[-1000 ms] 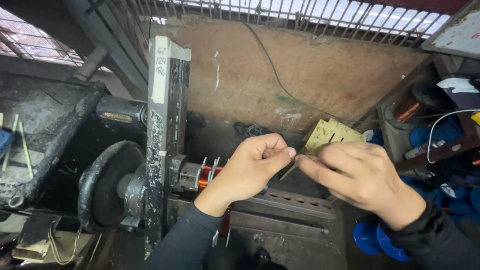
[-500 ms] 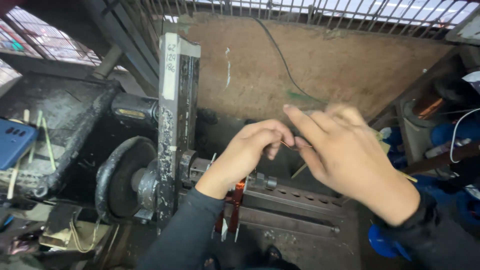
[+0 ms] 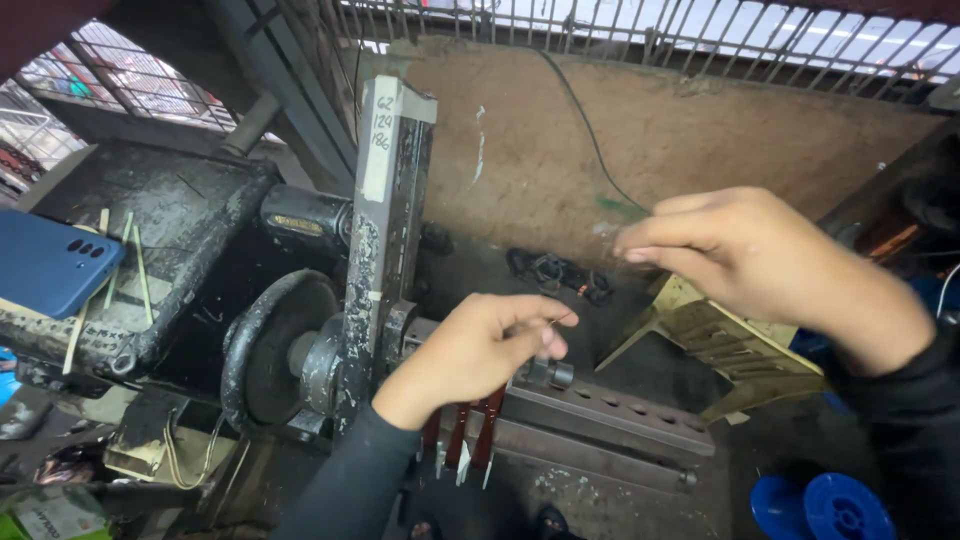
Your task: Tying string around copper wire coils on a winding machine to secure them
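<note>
While the left hand (image 3: 470, 350) pinches shut at the winder (image 3: 350, 330), the right hand (image 3: 760, 265) hovers with fingers pinched

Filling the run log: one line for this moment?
left hand: pinched at small dark knob | right hand: raised, fingers pinched | machine: upright post, wheel

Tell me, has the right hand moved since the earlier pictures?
Yes. The right hand rose and drew away from the left hand, up against the brown wall.
</note>
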